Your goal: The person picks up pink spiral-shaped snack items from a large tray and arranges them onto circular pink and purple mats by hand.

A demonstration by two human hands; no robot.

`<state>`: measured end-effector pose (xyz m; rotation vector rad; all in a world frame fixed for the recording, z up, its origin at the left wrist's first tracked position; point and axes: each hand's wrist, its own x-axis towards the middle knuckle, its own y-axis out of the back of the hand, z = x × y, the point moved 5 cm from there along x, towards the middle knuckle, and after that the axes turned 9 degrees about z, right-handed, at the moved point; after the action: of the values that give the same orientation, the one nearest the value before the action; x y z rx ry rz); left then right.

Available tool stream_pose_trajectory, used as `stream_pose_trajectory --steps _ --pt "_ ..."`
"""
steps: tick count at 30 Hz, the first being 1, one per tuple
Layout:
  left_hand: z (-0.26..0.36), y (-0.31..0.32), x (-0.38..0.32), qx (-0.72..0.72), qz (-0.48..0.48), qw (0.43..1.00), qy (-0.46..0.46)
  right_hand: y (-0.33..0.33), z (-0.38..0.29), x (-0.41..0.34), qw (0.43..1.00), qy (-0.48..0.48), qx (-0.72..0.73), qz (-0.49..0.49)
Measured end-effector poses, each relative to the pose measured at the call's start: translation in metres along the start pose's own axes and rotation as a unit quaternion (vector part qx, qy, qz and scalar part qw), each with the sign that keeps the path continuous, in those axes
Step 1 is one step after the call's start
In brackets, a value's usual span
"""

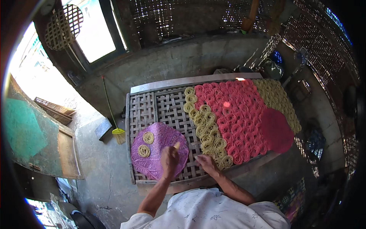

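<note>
My left hand [170,161] is closed over the right part of a round purple patterned sheet [163,134], with a small pale piece showing above the fist. Two cream noodle-like coils [148,137] lie on that sheet's left side. Just right of the sheet, my right hand [207,163] hovers over the woven bamboo rack [171,114], fingers bent; whether it holds anything cannot be told. Cream coils [211,126] lie in rows beside it, then many pink coils [233,114], then more cream coils [274,97]. A round dark red sheet [276,130] overlaps the pink ones.
A light board [194,81] edges the rack's far side. On the floor to the left stand a yellow broom [118,131] and a dustpan [103,128]. Slatted crates [54,110] lie by the doorway, near a worn green door [25,128]. A concrete wall [177,58] runs behind the rack.
</note>
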<state>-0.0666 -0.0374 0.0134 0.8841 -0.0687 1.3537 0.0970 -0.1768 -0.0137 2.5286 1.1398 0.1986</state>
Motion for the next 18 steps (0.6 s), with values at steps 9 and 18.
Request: stream_pose_trajectory --steps 9,18 --pt "-0.021 0.019 0.023 0.027 0.061 0.996 0.060 -0.028 -0.021 0.131 0.975 -0.173 0.129 -0.043" --pt "-0.135 0.010 0.058 0.247 -0.038 0.968 0.021 -0.065 -0.082 0.338 0.960 0.221 -0.167 -0.033"
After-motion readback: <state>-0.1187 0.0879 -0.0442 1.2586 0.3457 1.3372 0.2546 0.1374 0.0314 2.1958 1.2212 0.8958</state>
